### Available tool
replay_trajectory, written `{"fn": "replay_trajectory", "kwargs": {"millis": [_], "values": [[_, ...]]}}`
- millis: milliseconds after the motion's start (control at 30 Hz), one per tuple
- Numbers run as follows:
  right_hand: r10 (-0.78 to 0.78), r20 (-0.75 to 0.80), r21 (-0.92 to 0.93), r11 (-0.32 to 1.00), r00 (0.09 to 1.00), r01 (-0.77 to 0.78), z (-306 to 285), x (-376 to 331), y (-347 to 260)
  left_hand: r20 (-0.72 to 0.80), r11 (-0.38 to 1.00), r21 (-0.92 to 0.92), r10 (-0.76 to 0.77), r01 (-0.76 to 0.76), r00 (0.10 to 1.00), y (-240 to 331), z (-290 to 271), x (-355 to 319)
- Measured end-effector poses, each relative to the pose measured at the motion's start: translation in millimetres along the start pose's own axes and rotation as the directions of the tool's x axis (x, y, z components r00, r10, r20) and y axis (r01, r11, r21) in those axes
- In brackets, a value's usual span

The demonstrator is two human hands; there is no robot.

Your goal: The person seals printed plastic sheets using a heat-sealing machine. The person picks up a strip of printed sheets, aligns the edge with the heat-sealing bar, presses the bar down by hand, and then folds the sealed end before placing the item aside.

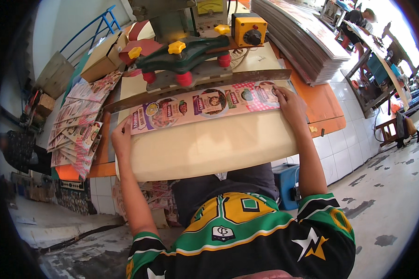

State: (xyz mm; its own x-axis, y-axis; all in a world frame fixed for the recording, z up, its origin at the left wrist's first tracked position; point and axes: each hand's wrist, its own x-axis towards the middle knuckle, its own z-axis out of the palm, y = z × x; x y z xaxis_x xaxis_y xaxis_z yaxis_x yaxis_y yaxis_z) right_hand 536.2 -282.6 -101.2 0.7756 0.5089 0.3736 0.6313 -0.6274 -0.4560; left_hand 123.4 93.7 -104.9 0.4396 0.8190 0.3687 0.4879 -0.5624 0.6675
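A long printed strip point(205, 106) with food pictures on a pink ground lies across a smooth cream sheet point(214, 144), which curves down over the table's front edge. At the strip's left end, my left hand point(121, 135) is closed with the fingers curled at the corner. My right hand point(291, 106) grips the opposite end, thumb on top and the other fingers mostly hidden. Along the strip's far edge runs a metal bar point(260, 76). Just behind it stands a press with a dark green head point(191, 58), yellow knobs and red feet.
Fanned piles of printed sheets point(79, 123) lie on the left, before a cardboard box point(102, 58). A yellow control box point(249, 30) sits beside the press. Tall stacked sheets point(302, 39) occupy the orange table's point(328, 114) back right. Another person point(356, 23) works far right.
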Motion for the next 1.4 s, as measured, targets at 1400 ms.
{"fn": "replay_trajectory", "kwargs": {"millis": [1400], "values": [[0.072,0.044,-0.006,0.997,0.996,-0.072,-5.2,-0.2,-3.5,-0.016,1.000,-0.011,-0.014,0.014,1.000,4.2,2.0,-1.1]]}}
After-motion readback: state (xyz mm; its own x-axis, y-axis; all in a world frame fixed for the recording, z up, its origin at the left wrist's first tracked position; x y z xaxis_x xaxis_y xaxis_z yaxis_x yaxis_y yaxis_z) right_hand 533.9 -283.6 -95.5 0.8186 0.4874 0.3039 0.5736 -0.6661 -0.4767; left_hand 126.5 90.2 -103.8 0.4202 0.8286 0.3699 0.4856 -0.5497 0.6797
